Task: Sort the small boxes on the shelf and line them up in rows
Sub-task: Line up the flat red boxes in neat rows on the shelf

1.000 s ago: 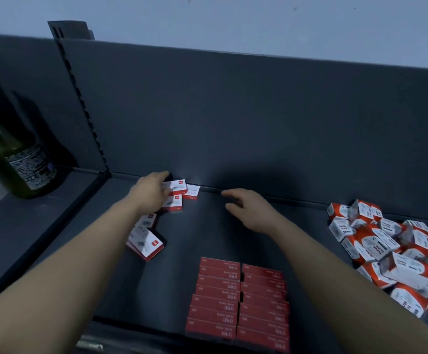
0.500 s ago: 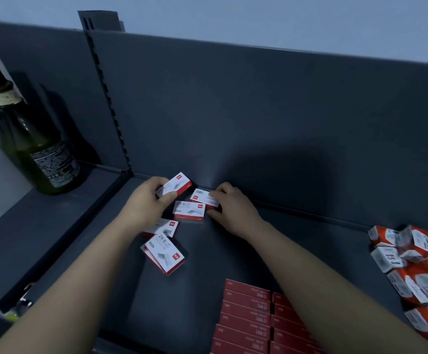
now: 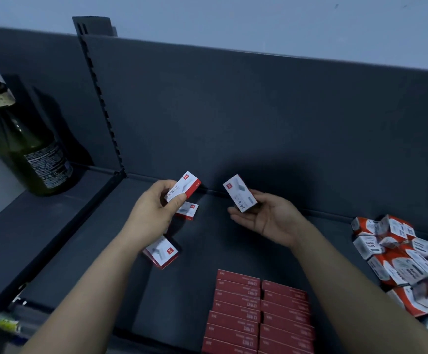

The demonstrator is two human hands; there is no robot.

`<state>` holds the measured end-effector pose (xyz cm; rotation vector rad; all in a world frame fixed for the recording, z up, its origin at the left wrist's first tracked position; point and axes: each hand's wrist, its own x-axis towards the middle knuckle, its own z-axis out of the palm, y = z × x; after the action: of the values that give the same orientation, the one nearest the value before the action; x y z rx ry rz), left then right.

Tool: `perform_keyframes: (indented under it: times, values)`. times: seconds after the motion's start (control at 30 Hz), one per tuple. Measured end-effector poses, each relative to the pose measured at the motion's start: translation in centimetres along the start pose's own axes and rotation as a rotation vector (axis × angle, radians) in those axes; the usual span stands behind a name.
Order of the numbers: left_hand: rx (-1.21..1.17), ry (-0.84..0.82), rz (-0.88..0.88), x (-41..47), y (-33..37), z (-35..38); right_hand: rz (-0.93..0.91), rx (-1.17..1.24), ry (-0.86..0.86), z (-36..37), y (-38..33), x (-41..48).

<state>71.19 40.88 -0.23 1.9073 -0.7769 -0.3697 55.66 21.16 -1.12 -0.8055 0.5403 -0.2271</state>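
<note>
Hands are both up off the shelf [image 3: 105,264], each with a small white-and-red box. The left hand [image 3: 154,208] pinches the left box [image 3: 183,186] between thumb and curled fingers, its red end tilted up toward the far panel. The right hand [image 3: 269,218] lies palm up, fingers lightly curled under the right box [image 3: 241,194], with the thumb at its near edge. The two held boxes are well apart, above the far middle of the shelf.

Down on the shelf, one loose box [image 3: 187,209] lies flat just beside the left hand's knuckles. Another loose box [image 3: 161,251] sits nearer, partly under the left forearm. Near the front edge, dark red boxes [image 3: 259,312] stand lined up in two neat columns, touching. Far right, a jumbled pile of orange-and-white boxes [image 3: 407,261]. Left, on the neighbouring shelf, a green bottle [image 3: 26,139] stands upright.
</note>
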Motion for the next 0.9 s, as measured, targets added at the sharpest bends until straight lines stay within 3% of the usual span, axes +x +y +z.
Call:
perform_keyframes:
  times: [0.23, 0.43, 0.53, 0.73, 0.9]
  values:
    - [-0.045, -0.069, 0.000, -0.6, 0.9, 2.3, 0.001, 0.070, 0.033, -2.3, 0.2, -3.6]
    - [-0.059, -0.133, -0.038, -1.9, 2.2, 4.4, -0.237, -0.547, 0.319, -4.2, -0.6, -7.1]
    - [-0.057, -0.173, -0.046, -2.3, 2.6, 5.7, -0.370, -0.686, 0.405, -5.1, -1.6, -9.4]
    - [-0.114, -0.256, -0.088, -3.1, 2.4, 8.2, -0.260, -1.093, 0.289, -5.4, 0.5, -11.1]
    - [0.008, -0.293, -0.039, -3.3, 1.9, 8.5, -0.207, -1.163, 0.184, -5.6, 2.7, -11.1]
